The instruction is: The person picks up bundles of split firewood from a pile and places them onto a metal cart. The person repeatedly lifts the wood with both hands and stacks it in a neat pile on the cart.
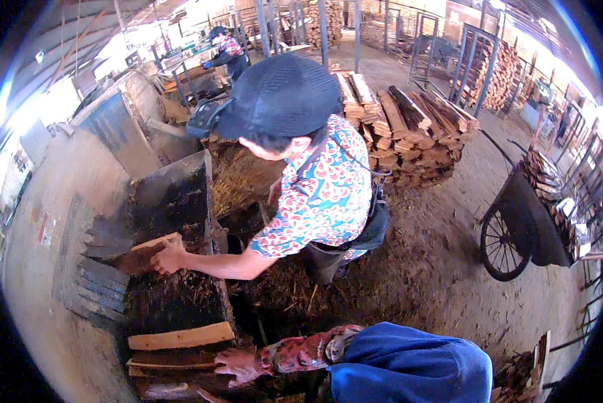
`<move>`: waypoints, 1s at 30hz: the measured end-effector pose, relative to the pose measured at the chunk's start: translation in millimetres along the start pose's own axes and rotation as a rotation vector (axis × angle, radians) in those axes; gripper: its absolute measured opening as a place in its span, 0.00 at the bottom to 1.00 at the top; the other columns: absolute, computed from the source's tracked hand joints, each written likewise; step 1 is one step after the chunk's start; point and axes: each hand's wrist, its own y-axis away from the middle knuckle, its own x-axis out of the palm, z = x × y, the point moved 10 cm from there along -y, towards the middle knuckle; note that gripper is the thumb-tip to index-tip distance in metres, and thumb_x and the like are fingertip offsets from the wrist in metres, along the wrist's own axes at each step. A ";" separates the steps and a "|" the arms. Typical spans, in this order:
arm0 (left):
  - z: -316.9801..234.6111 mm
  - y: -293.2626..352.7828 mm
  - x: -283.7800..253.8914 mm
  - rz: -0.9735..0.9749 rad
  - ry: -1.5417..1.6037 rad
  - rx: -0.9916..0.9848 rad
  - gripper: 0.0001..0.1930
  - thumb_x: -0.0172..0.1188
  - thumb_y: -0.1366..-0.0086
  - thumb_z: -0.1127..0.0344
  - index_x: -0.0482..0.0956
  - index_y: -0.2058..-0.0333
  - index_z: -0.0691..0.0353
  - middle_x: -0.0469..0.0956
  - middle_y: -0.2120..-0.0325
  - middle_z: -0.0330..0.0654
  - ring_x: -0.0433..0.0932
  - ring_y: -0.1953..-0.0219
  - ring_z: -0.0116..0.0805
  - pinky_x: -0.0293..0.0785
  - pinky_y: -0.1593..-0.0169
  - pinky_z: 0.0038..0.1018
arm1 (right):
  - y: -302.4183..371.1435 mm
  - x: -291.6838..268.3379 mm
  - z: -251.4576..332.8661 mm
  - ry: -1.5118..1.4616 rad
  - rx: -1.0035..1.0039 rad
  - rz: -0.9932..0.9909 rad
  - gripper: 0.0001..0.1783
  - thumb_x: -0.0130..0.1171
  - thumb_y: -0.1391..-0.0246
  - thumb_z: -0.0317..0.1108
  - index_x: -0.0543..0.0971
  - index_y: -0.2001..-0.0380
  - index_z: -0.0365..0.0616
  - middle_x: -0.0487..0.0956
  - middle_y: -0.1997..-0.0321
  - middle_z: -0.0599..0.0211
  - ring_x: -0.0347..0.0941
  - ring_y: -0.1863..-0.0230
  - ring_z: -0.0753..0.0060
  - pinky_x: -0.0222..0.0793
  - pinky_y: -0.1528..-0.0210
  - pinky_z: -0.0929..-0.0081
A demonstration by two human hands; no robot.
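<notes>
My right hand (237, 366) reaches in from the lower right, in a red floral sleeve under blue cloth. Its fingers are spread at the right end of a thin wooden board (174, 366) on the dark machine bed (170, 295). A skin-coloured patch at the bottom edge may be part of my left hand (209, 396); its fingers cannot be made out. Just beyond lies a paler wooden slat (180, 336). Farther along the bed, a co-worker's hand (170, 256) is on another board (140, 255) by the grey slatted part (100, 285).
The co-worker (328, 181), in a dark cap and floral shirt, stands close ahead. Behind are stacked planks (409, 134). A two-wheeled cart (526, 221) with wood stands at right. Bark and shavings (294, 302) litter the ground. Another person (229, 54) is at the far left.
</notes>
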 end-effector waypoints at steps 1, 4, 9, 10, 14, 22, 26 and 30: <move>-4.7 -0.4 2.1 0.014 -0.002 0.001 0.35 0.60 0.41 0.40 0.72 0.46 0.65 0.70 0.47 0.54 0.76 0.52 0.47 0.74 0.46 0.39 | -2.1 -0.4 8.2 -0.005 -0.013 0.018 0.37 0.57 0.50 0.54 0.68 0.40 0.45 0.61 0.41 0.50 0.57 0.41 0.48 0.56 0.39 0.53; -5.7 -3.0 25.4 0.081 0.007 -0.008 0.35 0.60 0.41 0.40 0.72 0.46 0.65 0.70 0.47 0.53 0.76 0.52 0.47 0.74 0.46 0.39 | -5.3 2.2 13.0 -0.026 -0.034 0.053 0.37 0.57 0.50 0.55 0.68 0.41 0.43 0.61 0.42 0.49 0.57 0.42 0.48 0.56 0.39 0.54; -17.3 2.1 100.6 0.266 0.010 -0.012 0.35 0.60 0.41 0.40 0.72 0.46 0.65 0.70 0.47 0.53 0.76 0.52 0.46 0.74 0.46 0.39 | -16.4 19.7 -42.5 0.050 -0.101 -0.349 0.36 0.56 0.51 0.54 0.68 0.40 0.51 0.60 0.38 0.53 0.61 0.41 0.44 0.64 0.44 0.47; -16.2 -8.6 86.5 0.240 0.008 -0.014 0.35 0.60 0.41 0.40 0.72 0.46 0.65 0.70 0.47 0.53 0.76 0.52 0.46 0.74 0.46 0.39 | -27.2 37.3 -32.7 -0.072 0.011 0.012 0.36 0.54 0.51 0.54 0.67 0.40 0.51 0.58 0.36 0.54 0.60 0.40 0.45 0.63 0.44 0.47; -25.5 -15.4 94.4 0.270 0.015 -0.027 0.35 0.60 0.41 0.40 0.72 0.47 0.65 0.70 0.47 0.52 0.76 0.52 0.46 0.74 0.46 0.38 | -36.2 26.9 -16.2 -0.002 0.014 0.139 0.39 0.55 0.51 0.64 0.72 0.43 0.50 0.52 0.31 0.51 0.51 0.32 0.46 0.54 0.35 0.53; -35.1 -10.9 121.5 0.307 0.027 -0.038 0.35 0.60 0.41 0.41 0.72 0.47 0.65 0.71 0.47 0.51 0.76 0.52 0.45 0.74 0.47 0.38 | -16.5 5.4 -35.4 -0.083 0.065 0.061 0.34 0.54 0.51 0.54 0.69 0.43 0.48 0.60 0.39 0.54 0.62 0.42 0.47 0.64 0.45 0.52; -41.1 -13.5 114.8 0.278 0.044 -0.048 0.34 0.60 0.41 0.41 0.72 0.47 0.66 0.71 0.47 0.51 0.75 0.52 0.45 0.74 0.47 0.38 | -10.6 -22.2 -30.2 -0.089 0.071 0.050 0.33 0.56 0.53 0.54 0.71 0.46 0.46 0.62 0.41 0.53 0.63 0.43 0.48 0.64 0.45 0.53; -43.9 -15.2 89.4 0.201 0.125 -0.053 0.34 0.60 0.41 0.41 0.72 0.47 0.66 0.71 0.47 0.51 0.75 0.52 0.44 0.74 0.47 0.38 | -7.1 -41.0 -25.7 -0.086 0.052 0.026 0.33 0.58 0.54 0.55 0.72 0.50 0.44 0.64 0.42 0.51 0.64 0.44 0.48 0.65 0.45 0.53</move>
